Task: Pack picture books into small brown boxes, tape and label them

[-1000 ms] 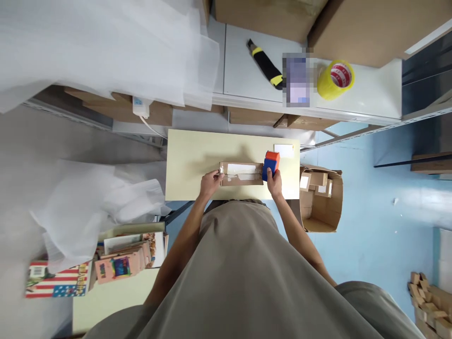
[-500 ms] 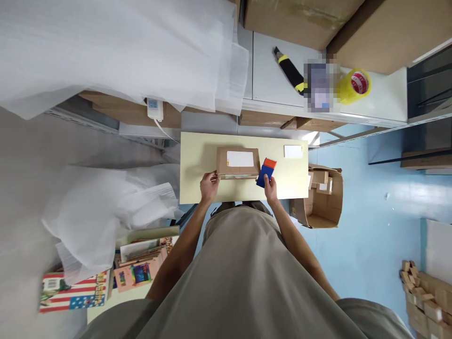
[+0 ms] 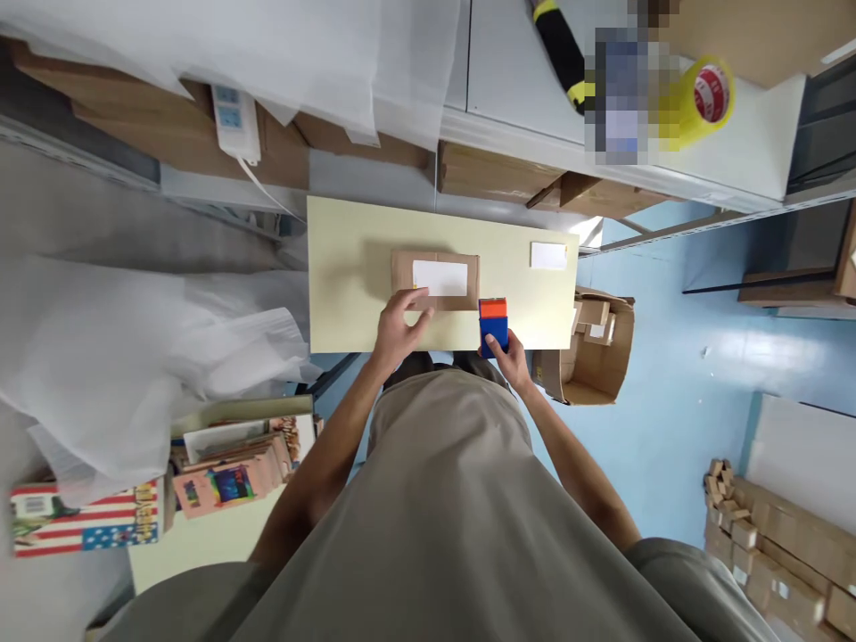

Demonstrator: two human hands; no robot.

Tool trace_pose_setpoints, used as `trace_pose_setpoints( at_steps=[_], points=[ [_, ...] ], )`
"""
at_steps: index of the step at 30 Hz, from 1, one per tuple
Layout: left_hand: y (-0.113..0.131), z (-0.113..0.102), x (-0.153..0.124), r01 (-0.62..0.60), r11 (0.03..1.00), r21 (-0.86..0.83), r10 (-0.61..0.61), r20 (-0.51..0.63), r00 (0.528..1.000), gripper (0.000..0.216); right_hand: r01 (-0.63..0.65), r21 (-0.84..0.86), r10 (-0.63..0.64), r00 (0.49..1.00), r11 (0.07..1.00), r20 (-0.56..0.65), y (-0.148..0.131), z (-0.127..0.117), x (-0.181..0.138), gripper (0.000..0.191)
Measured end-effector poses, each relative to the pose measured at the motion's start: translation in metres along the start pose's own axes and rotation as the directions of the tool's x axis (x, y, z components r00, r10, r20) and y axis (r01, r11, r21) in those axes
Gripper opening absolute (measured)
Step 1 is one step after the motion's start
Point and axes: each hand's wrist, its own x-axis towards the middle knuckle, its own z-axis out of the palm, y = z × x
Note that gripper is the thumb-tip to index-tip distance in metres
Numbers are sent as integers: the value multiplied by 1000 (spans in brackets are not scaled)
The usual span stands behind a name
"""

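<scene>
A flat brown cardboard parcel (image 3: 435, 279) with a white label lies on the pale yellow table (image 3: 348, 267). My left hand (image 3: 396, 326) rests on the parcel's near left edge, fingers spread over it. Just right of the parcel, at the table's near edge, my right hand (image 3: 512, 358) grips a blue and orange tape dispenser (image 3: 493, 325). A small white label sheet (image 3: 549, 255) lies at the table's far right corner.
An open carton (image 3: 592, 352) of small boxes stands on the blue floor right of the table. White foam sheeting (image 3: 167, 330) lies left. The shelf behind holds a yellow tape roll (image 3: 699, 100) and a black-yellow tool (image 3: 562, 49). Books (image 3: 227, 473) sit lower left.
The parcel has been laid flat with its label up. My left hand moved onto its near edge. My right hand drew the tape dispenser back to the table's near edge.
</scene>
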Motion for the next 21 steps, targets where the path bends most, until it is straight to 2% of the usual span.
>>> trace_pose_setpoints(
  at_steps=[3,5,7,13,21],
  points=[
    [36,19,-2,-58,998,-38,62,109,992,42,85,-282,-54,992,956,115,-2,-28,0,63],
    [54,33,-4,-62,998,-26,65,140,988,46,184,-447,-100,974,876,205,0,-49,3,63],
    [68,49,-7,-45,999,-9,46,156,987,46,299,-537,-142,939,789,315,4,-70,9,62],
    [81,92,-20,41,999,20,-43,145,988,30,554,-544,-254,809,631,530,26,-116,30,51],
    [77,127,-55,106,994,37,-107,7,994,16,630,-543,-212,739,555,640,27,-143,41,52]
  ],
)
